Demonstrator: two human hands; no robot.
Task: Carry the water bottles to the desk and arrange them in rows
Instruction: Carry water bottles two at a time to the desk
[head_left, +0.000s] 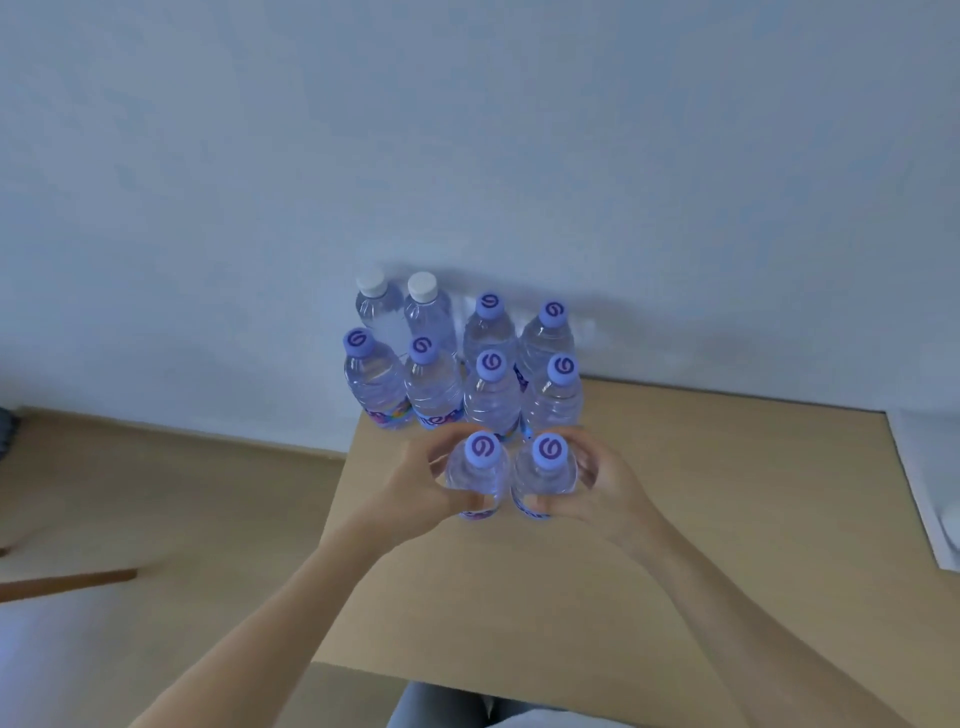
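Observation:
Several clear water bottles stand upright in two rows at the far left corner of the wooden desk (675, 519), against the wall. The back row has two white-capped bottles (423, 306) and two purple-capped ones (550, 332); the second row (434, 384) has purple caps. In front of them my left hand (415, 493) grips one purple-capped bottle (480, 470) and my right hand (608, 488) grips another (545, 467). These two bottles stand side by side, touching, upright. Whether their bases touch the desk is hidden by my hands.
A pale wall rises right behind the bottles. A white flat object (930, 483) lies at the desk's right edge. To the left, the floor (156, 493) drops below the desk edge, with a brown wooden strip (67, 582) on it. My legs (447, 706) show under the near edge.

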